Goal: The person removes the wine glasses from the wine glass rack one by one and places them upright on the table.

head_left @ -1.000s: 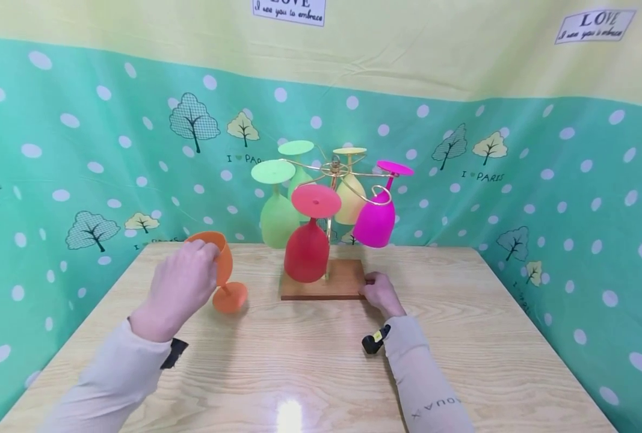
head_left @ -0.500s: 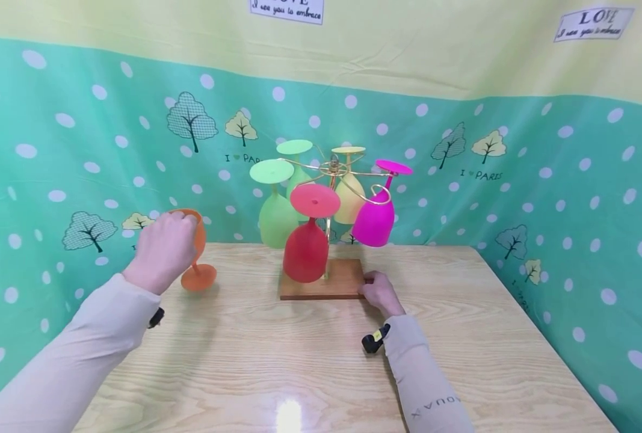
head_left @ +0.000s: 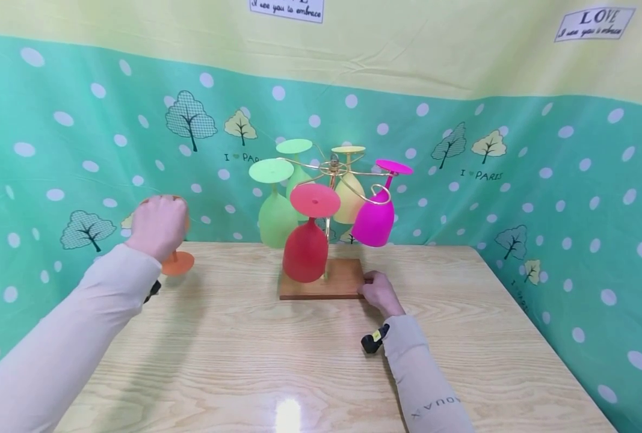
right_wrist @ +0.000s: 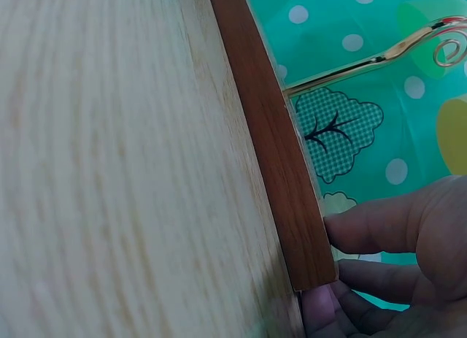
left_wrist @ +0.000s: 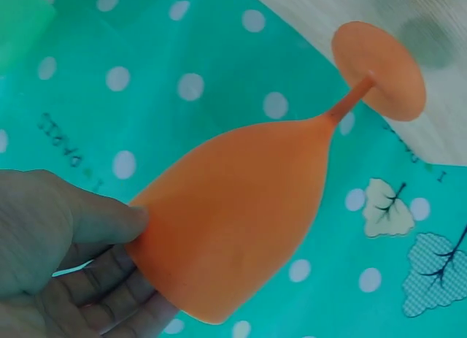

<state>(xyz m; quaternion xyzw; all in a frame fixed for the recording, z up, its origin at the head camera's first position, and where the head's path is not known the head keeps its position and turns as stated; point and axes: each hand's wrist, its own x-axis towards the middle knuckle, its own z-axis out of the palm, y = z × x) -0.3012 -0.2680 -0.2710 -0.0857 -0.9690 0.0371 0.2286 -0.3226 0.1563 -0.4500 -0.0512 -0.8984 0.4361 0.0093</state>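
Toward the back left of the table, my left hand (head_left: 159, 227) pinches an orange wine glass (left_wrist: 237, 206) by its rim, thumb on one side and fingers on the other. Its bowl is mostly behind the hand in the head view, and the round foot points down, seemingly just off the tabletop. My right hand (head_left: 379, 291) grips the right end of the wooden base of a wine glass rack (head_left: 348, 278). From the rack's gold wire arms hang upside-down glasses: red (head_left: 305, 252), magenta (head_left: 373, 224), yellow (head_left: 349, 201) and two green ones (head_left: 277, 219).
The light wood table (head_left: 256, 361) carries the rack near its back edge. A teal dotted cloth (head_left: 440, 198) rises behind it and along both sides. A black wrist camera (head_left: 373, 340) sits on the right forearm.
My left hand has carried the orange wine glass leftward and farther back. The right hand has stayed on the rack's base, and the rack has not moved.
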